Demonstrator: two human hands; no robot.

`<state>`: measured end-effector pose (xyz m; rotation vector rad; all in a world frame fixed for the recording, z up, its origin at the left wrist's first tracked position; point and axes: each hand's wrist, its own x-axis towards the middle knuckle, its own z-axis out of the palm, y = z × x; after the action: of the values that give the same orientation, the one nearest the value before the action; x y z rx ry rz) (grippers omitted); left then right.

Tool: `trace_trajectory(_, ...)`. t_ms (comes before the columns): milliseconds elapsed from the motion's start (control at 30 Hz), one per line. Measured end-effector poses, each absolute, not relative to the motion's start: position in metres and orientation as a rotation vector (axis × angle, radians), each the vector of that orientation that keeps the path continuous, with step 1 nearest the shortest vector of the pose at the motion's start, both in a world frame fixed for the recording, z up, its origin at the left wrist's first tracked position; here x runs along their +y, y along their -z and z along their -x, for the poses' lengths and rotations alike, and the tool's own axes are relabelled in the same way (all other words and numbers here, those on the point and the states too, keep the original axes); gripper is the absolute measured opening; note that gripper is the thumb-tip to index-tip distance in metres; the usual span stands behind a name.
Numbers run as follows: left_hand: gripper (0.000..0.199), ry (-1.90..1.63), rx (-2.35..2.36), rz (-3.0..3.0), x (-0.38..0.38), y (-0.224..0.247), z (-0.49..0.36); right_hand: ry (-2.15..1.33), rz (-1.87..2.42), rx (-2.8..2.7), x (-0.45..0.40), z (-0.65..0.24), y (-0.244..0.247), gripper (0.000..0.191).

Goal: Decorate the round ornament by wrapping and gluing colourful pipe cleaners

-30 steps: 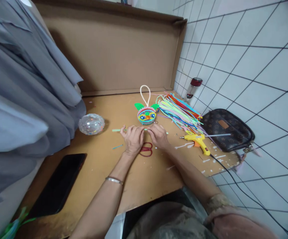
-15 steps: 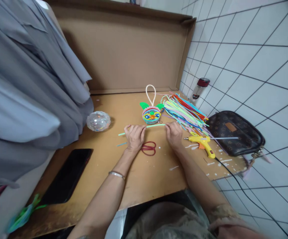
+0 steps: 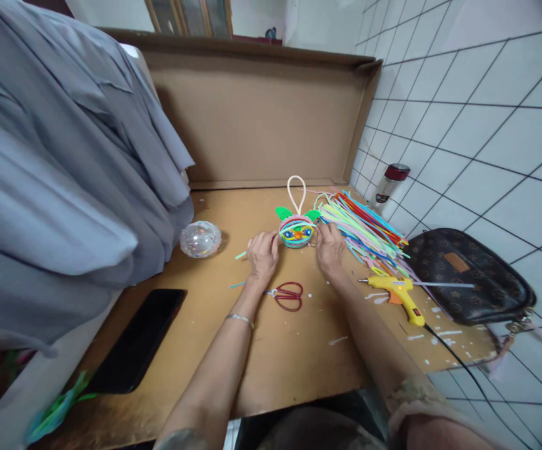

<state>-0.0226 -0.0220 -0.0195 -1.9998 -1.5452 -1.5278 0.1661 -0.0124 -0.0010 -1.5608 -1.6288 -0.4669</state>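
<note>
A light green strip arches between my two hands, across the front of a round decorated ornament with green ears, yellow-ringed eyes and a white loop on top. My left hand is closed on the strip at the ornament's left, and the strip's tail sticks out beyond it. At the ornament's right, my right hand pinches the other end. Red-handled scissors lie below, between my forearms, beside a short blue strip.
A clear ball and a black phone are on the left, near grey cloth. To the right are colourful strips, a yellow glue gun, a brown bag and a bottle. Cardboard stands behind.
My hands have moved forward, bringing the strip from in front of the ornament up across its face. The whole view has shifted, with everything lower and further right.
</note>
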Motion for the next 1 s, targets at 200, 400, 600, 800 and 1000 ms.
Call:
trace_trajectory(200,0.025,1.549,-1.573,1.959,-0.01,0.022,0.016,0.32,1.589,-1.558,0.004,-0.161,0.014,0.032)
trace_trajectory(400,0.023,1.552,-1.631,2.008,-0.005,0.025,0.014,0.214,1.566,-1.51,0.011,-0.164,0.018,0.03)
trace_trajectory(600,0.022,1.545,-1.718,1.989,0.001,0.027,0.014,0.18,1.494,-1.503,0.015,-0.162,0.023,0.032)
trace_trajectory(800,0.022,1.533,-1.776,1.953,0.005,0.029,0.012,0.196,1.43,-1.515,0.019,-0.161,0.028,0.032)
trace_trajectory(1000,0.019,1.578,-1.799,1.97,0.008,0.034,0.013,0.198,1.389,-1.538,0.018,-0.162,0.031,0.034)
